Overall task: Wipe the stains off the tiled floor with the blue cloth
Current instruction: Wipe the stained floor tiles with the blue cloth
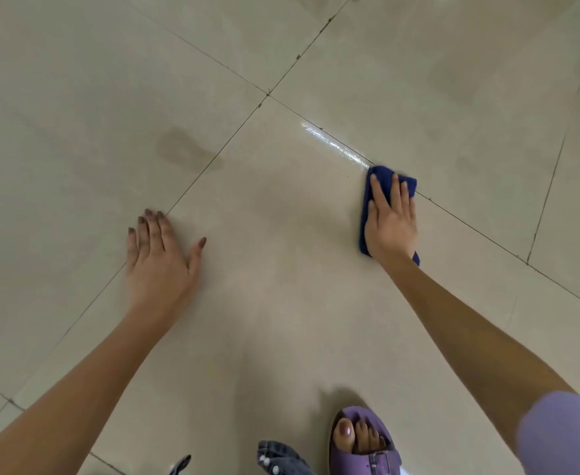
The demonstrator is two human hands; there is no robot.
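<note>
Blue cloth (377, 176) lies folded at about two o'clock on the pale tiled floor (281, 303), pinned flat under the right hand (392, 224), whose fingers spread over it rather than close around it. It sits on a grout line, just below a shiny wet streak (333, 144). The left hand (160, 258) is splayed empty on the tile at nine o'clock, propping the person up. A footprint-shaped stain (187, 152) at eleven o'clock looks untouched. On that wet gloss, I reckon the propping palm or the purple sandal (364, 443) at six o'clock might slip. Nothing blocks the way to the stain.
</note>
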